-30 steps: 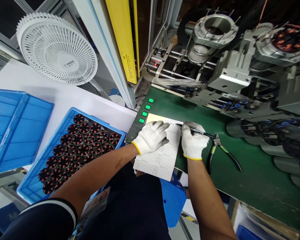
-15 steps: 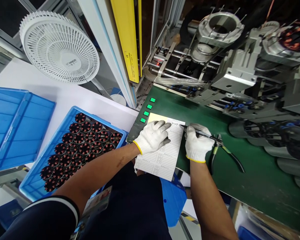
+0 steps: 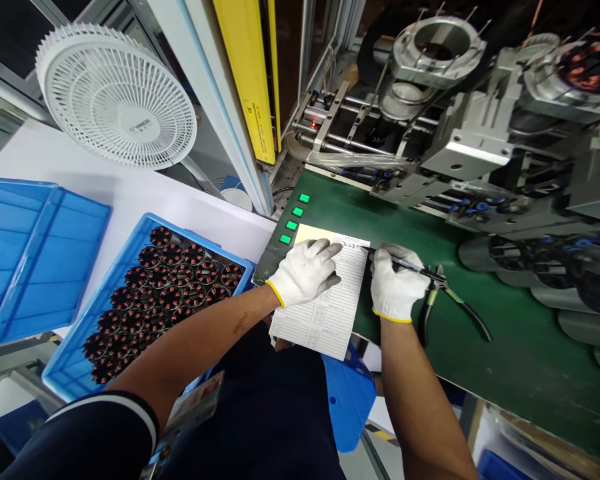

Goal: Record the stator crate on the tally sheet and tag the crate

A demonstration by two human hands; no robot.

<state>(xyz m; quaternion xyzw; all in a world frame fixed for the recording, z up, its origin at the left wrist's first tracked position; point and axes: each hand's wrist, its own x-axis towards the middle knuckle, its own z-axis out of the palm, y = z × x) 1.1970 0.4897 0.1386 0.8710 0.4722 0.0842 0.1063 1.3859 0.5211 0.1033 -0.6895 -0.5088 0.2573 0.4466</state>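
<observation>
A printed paper form [image 3: 330, 303] lies on the green work surface [image 3: 500, 347], its near end hanging over the edge. My left hand [image 3: 305, 270], in a white glove, rests flat on the form with fingers spread, holding it down. My right hand [image 3: 395, 283], also gloved, is closed round a dark pen [image 3: 405, 264] whose tip touches the top right corner of the form. Just right of that hand lie pliers [image 3: 453, 303] with dark handles.
A blue crate [image 3: 73, 360] full of copper-wound stators [image 3: 165, 287] sits at left, another blue crate [image 3: 30, 253] beyond it. A white fan [image 3: 115, 97] stands behind. Three green buttons [image 3: 292, 225] edge the green surface. Grey machinery [image 3: 470, 140] and dark cylinders [image 3: 575, 293] fill the right.
The pen tip has shifted slightly rightward along the top line of the form. My left hand stays pressed on the paper.
</observation>
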